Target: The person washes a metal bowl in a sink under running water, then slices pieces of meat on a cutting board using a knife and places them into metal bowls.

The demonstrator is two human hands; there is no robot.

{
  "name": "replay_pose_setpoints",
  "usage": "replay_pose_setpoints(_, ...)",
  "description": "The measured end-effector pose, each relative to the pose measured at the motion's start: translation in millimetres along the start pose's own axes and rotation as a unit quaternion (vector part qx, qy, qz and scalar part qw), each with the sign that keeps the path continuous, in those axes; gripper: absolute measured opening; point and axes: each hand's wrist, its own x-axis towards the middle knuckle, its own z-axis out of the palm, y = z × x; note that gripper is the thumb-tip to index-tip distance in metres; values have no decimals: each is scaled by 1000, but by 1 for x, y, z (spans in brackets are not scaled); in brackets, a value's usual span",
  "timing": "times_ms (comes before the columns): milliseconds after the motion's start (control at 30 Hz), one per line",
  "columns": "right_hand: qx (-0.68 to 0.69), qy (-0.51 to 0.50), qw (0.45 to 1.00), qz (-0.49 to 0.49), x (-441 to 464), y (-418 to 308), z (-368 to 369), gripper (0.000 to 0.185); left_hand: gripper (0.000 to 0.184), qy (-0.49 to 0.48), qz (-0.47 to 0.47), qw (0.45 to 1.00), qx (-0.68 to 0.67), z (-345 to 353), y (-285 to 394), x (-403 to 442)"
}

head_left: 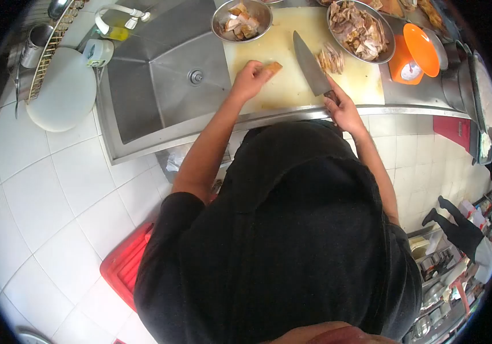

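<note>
Left hand (249,81): fingers curled around a small brown piece of meat (273,67), over the board
Right hand (344,110): wrapped around the handle of a big knife (309,66), its tip pointing far and left
Sliced meat (332,59): on the board, just right of the blade
Board (292,94): pale yellow, right of the sink (137,109)
Small bowl (217,33): far left, meat chunks inside
Big bowl (393,49): far right, piled with meat
Scale (398,60): orange, right of the big bowl

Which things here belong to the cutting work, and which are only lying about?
Likely in use:
knife, in right hand
meat chunk, in left hand
board
slices
left bowl
right bowl

Likely just lying about:
scale
tap
rack
</note>
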Motion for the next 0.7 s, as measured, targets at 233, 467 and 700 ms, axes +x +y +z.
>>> replay_pose_setpoints(233, 10, -15, 1000, -7, 6, 7, -22, 68, 54, 53, -88, 989, -103, -6, 17, 1)
replay_pose_setpoints(467, -15, -28, 998, -46, 19, 39, -31, 69, 38, 48, -115, 981, -148, -6, 18, -8)
replay_pose_setpoints(700, -26, -45, 998, -34, 20, 35, -35, 69, 28, 32, -206, 942, -264, -19, 11, -5)
